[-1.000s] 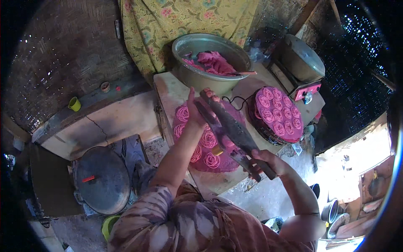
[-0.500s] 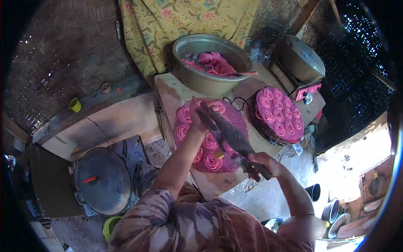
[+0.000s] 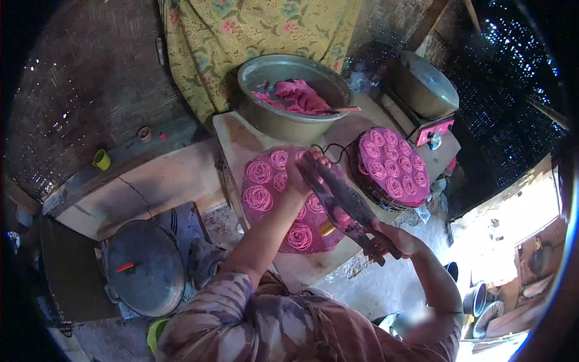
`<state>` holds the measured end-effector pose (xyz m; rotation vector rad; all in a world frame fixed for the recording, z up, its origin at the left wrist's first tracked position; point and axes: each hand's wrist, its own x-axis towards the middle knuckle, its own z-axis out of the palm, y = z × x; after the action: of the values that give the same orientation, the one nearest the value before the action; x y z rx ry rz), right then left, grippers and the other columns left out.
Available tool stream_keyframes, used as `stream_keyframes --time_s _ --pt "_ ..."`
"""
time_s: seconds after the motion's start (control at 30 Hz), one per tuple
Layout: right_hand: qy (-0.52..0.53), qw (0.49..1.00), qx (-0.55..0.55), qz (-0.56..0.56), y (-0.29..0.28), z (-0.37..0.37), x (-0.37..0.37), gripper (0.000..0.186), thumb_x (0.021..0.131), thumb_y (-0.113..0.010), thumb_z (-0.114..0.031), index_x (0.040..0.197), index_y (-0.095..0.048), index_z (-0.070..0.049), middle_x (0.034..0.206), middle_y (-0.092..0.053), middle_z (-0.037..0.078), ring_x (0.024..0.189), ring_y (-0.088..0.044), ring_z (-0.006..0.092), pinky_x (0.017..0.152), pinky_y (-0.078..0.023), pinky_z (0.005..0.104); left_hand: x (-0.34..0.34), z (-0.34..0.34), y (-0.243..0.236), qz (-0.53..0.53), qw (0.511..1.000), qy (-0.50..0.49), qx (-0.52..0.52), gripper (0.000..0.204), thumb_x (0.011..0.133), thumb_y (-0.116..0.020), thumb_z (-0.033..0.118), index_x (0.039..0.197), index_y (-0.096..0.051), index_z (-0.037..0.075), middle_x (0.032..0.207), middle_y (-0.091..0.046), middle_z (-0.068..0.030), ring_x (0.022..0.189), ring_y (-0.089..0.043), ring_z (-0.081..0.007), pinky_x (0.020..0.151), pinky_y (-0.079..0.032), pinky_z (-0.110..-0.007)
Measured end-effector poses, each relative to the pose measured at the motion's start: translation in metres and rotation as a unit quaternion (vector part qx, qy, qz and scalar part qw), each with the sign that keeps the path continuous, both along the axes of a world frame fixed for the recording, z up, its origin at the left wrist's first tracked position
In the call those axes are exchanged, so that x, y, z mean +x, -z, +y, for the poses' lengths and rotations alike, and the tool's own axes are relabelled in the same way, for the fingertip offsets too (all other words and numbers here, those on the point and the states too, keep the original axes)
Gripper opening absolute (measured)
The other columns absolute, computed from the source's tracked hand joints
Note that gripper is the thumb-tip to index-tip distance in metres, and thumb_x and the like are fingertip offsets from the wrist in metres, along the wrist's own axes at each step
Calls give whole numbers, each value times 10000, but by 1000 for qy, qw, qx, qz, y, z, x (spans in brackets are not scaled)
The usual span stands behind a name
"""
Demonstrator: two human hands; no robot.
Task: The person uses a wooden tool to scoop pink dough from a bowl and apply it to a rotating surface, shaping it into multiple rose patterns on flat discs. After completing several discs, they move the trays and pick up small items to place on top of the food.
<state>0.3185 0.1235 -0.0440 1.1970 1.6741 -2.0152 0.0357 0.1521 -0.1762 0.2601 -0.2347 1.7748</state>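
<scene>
I hold a dark wooden hand press (image 3: 356, 208) with two long bars slantwise over the table. My left hand (image 3: 297, 176) is closed around its far left end, and my right hand (image 3: 395, 240) grips the near right end. A lump of pink dough (image 3: 342, 215) shows between the bars, and a brass-coloured tube (image 3: 326, 227) sticks out below them. Underneath lies a pink sheet (image 3: 277, 210) with several coiled nests of pink strands (image 3: 299, 236). The press and my arm hide part of the sheet.
Behind stands a large metal basin (image 3: 289, 123) of pink dough. To the right, a round tray (image 3: 389, 196) bears a sheet of nests. A lidded pot (image 3: 425, 87) sits on a stove at the far right. A big lidded pan (image 3: 145, 268) is at lower left.
Both hands have carried the press to the right over the sheet. The dough between the bars and the brass-coloured tube show more plainly. The whole view has shifted slightly.
</scene>
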Motion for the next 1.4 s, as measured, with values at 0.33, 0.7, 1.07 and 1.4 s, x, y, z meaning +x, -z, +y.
stream_keyframes --time_s 0.33,0.7,1.07,1.4 --pt "44 994 100 19 -6 -8 2 638 904 -406 -607 907 -615 -4 724 -631 92 594 -621 166 512 -494 293 1 3 -27 -4 1000 19 -4 501 896 -424 560 784 -558 90 703 -558 -15 687 -560 -193 732 -449 -384" --pt "56 987 152 -2 -15 -3 4 620 907 -439 -578 896 -611 17 696 -619 88 567 -610 159 491 -488 286 5 18 -24 -16 1000 19 -4 488 881 -429 581 770 -522 115 678 -515 0 656 -532 -182 719 -433 -370" --pt "47 988 145 -30 -19 -6 10 572 910 -466 -545 895 -623 5 689 -629 81 560 -616 151 487 -496 273 22 4 -4 -53 997 7 -60 488 866 -435 608 748 -505 141 652 -483 19 631 -503 -167 683 -421 -350" --pt "83 993 25 77 35 17 6 607 892 -434 -615 1020 -554 -34 753 -619 72 598 -591 130 510 -475 262 -10 20 -27 58 996 -4 -71 479 883 -396 583 734 -487 136 646 -487 7 618 -507 -171 685 -427 -356"
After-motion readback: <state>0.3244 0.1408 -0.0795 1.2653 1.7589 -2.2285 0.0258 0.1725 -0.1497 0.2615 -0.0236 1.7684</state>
